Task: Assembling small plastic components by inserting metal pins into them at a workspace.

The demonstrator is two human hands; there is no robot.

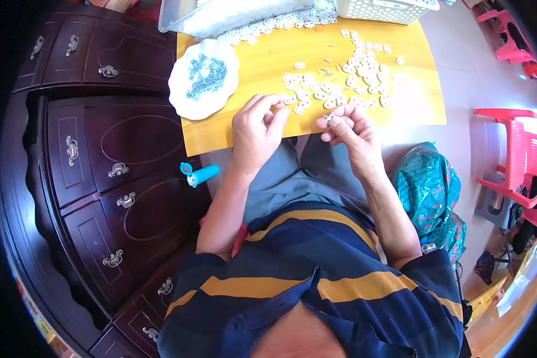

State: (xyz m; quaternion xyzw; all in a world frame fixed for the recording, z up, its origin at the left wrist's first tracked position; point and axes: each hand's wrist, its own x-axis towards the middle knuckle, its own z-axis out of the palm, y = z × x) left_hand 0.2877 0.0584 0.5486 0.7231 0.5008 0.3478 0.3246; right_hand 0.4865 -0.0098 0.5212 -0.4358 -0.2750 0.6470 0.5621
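Note:
Small white plastic pieces with holes point(369, 74) lie scattered over the yellow table point(262, 65). Above the near edge, my right hand point(353, 132) pinches one small white piece point(329, 119) between thumb and fingers. My left hand point(258, 128) is at the same edge, thumb and index finger apart; its index fingertip reaches a loose white piece point(290, 100) at the left of the pile. Several thin dark screws point(326, 73) lie among the pieces. Many more dark screws point(206, 77) fill a white scalloped plate point(180, 100) left of my left hand.
At the table's back stand a clear bin point(172, 18) and a white perforated basket point(388, 13). Dark wooden drawers point(125, 137) line the left. A blue bottle with a flip cap point(203, 175) is below the table edge. To the right are a green bag point(426, 185) and red plastic chairs point(513, 149).

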